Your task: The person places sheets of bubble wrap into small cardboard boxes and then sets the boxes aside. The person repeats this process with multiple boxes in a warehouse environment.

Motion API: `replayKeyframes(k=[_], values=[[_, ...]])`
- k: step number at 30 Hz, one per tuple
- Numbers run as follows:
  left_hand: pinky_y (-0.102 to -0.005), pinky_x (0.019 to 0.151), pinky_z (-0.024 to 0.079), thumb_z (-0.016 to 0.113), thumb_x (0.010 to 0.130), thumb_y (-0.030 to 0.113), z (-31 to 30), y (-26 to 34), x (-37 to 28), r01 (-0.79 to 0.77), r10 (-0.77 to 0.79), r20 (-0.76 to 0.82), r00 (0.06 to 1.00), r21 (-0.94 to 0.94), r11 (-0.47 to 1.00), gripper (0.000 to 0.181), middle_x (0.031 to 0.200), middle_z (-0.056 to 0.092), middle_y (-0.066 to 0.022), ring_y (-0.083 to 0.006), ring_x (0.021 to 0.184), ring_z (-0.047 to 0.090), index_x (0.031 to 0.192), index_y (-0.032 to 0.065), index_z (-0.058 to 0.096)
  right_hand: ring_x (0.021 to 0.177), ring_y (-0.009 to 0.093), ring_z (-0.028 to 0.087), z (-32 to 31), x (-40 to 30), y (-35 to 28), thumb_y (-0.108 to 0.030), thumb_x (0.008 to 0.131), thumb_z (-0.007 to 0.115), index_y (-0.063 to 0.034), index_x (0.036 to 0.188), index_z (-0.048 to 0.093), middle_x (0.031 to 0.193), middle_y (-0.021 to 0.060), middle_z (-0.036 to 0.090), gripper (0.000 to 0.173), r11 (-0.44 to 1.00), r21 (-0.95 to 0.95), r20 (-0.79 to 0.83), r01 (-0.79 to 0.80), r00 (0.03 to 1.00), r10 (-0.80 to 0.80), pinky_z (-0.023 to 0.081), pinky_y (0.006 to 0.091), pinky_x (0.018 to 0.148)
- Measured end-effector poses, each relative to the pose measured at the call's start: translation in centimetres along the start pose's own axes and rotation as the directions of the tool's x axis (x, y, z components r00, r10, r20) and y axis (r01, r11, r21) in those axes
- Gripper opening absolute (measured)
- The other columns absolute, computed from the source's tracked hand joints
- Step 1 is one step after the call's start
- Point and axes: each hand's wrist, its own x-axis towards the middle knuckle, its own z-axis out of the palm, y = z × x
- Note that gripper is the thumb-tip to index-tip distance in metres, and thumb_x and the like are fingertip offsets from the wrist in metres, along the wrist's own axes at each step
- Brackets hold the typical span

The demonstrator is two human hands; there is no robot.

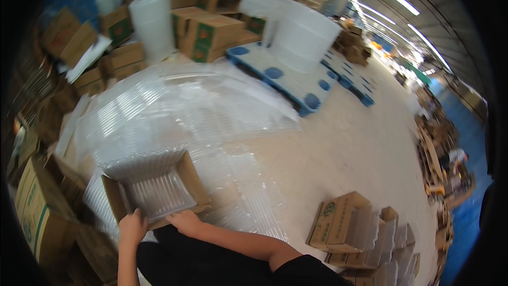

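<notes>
An open cardboard box (194, 172) stands before me, lined with clear ribbed air-column cushioning (158, 190) that also rises above its far edge. At the near left corner, my left hand (134, 224) grips the rim with its fingers curled over. My right hand (183, 221) is closed over the near rim, a little to the right. Both hands hold the box, and some fingertips are hidden by the wall and liner. More clear air-column sheets (139, 119) lie spread over the floor beyond and beside the box.
Lined cartons (337, 222) are stacked at the lower right. Blue plastic pallets (278, 73) stand beyond the sheets, one bearing a large roll of clear film (303, 33). Another roll (152, 24) stands among cartons (214, 33) at the back. Boxes (43, 214) crowd the left. A person (458, 159) is far right.
</notes>
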Motion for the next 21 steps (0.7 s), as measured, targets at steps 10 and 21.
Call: replayKeyframes(k=[10, 21], values=[[-0.0303, 0.075, 0.049, 0.051, 0.094, 0.003, -3.2, 3.5, -10.7, -0.110, -0.200, -0.378, 0.904, -0.658, 0.745, 0.022, 0.087, 0.067, -0.0111, -0.0169, 0.080, 0.060, 0.112, -0.0030, 0.062, 0.071, 0.041, 0.064, -19.0, -14.4, 13.6, -0.026, 0.084, 0.065, -0.0042, 0.096, 0.049, 0.074, 0.0225, 0.064, 0.030, 0.562, 0.021, -0.458, -0.827, 0.492, 0.741, 0.048, 0.0537, 0.061], [-0.0354, 0.081, 0.048, 0.054, 0.087, 0.006, -0.5, 2.2, -11.4, 0.150, -0.266, -0.130, 0.955, -0.561, 0.814, 0.030, 0.094, 0.065, -0.0172, -0.0273, 0.087, 0.062, 0.115, -0.0029, 0.058, 0.096, 0.037, 0.065, -19.2, -39.5, 24.2, -0.024, 0.083, 0.067, 0.0024, 0.107, 0.052, 0.102, 0.0223, 0.065, 0.039, -0.257, 0.156, -0.424, -0.954, -0.300, 0.854, 0.053, 0.0448, 0.081]])
